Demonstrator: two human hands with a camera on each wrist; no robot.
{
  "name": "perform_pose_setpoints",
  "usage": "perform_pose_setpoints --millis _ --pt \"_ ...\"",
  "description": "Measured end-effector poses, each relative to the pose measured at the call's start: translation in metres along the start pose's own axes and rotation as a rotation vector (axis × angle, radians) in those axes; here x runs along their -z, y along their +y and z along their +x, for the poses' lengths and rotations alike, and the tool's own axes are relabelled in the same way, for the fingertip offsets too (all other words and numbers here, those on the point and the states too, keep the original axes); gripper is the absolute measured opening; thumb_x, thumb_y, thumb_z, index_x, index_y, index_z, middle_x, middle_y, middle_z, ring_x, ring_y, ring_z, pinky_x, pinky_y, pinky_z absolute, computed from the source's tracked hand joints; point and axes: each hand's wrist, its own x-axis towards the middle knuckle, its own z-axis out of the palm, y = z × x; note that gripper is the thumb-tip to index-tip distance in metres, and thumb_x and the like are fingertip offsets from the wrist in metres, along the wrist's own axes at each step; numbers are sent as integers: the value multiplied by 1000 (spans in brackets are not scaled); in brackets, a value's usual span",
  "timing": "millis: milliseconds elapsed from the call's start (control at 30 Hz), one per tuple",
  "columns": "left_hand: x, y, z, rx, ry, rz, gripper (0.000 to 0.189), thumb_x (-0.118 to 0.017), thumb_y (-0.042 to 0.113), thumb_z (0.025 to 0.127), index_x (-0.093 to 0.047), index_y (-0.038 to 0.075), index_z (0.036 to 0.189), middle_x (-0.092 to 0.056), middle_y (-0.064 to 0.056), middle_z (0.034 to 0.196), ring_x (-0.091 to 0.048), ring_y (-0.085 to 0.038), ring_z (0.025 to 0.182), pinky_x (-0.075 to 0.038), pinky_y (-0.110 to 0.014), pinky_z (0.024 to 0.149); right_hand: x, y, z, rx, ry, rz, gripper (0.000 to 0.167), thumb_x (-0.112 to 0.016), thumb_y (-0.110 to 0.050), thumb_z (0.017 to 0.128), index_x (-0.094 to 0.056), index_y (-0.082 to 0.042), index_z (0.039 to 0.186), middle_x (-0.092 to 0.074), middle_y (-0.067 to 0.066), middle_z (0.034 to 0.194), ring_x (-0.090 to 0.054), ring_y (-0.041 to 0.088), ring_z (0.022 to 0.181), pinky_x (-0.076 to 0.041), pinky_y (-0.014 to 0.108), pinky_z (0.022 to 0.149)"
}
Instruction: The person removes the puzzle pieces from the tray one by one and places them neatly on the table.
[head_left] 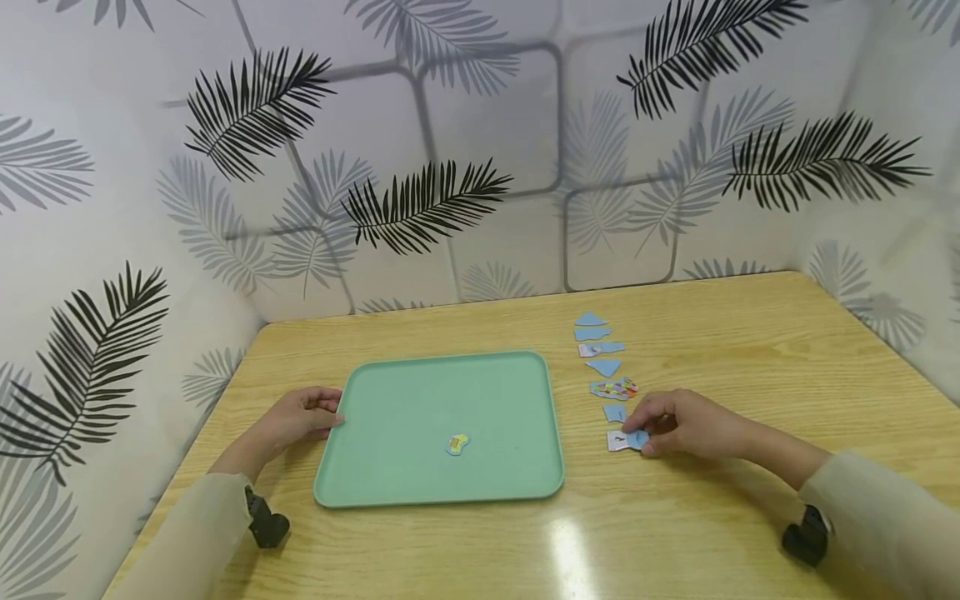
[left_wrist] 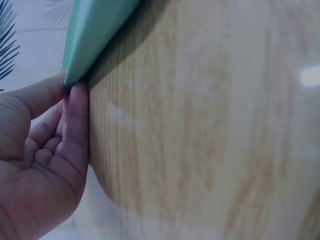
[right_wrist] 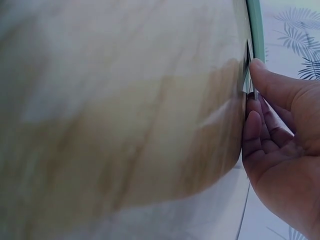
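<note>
A flat puzzle piece (head_left: 618,441), part white with a dark mark and part blue, lies low over the table at the bottom of a column of pieces. My right hand (head_left: 686,425) pinches its right end between thumb and fingers; the right wrist view shows its thin edge between the fingertips. With thumb above and fingers below, my left hand (head_left: 303,415) grips the left rim of a green tray (head_left: 405,400). One small yellow and blue puzzle piece (head_left: 457,443) rests inside the tray, right of its middle.
Above the pinched piece, a column of several pieces runs up the table (head_left: 750,350): a small blue piece (head_left: 615,412), a multicoloured piece (head_left: 613,388), a blue triangular piece (head_left: 603,367) and others. A leaf-patterned wall (head_left: 502,242) stands behind the table.
</note>
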Motion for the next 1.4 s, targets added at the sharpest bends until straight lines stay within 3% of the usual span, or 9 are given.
perform_pose_setpoints --millis 500,1400 --pt "-1 0 -1 4 3 1 53 -65 6 93 -42 -10 138 -52 -11 108 -55 -16 92 -53 -30 80 2 5 3 -37 -35 36 25 -76 -16 85 -71 -10 109 -63 4 105 -55 18 91 -49 25 78" --pt "0 -1 1 10 11 16 54 -66 8 92 -43 -8 138 -52 -10 107 -55 -17 92 -53 -30 79 2 1 5 -66 -20 80 27 -77 -11 83 -70 -4 107 -61 6 97 -52 17 85 -48 24 72"
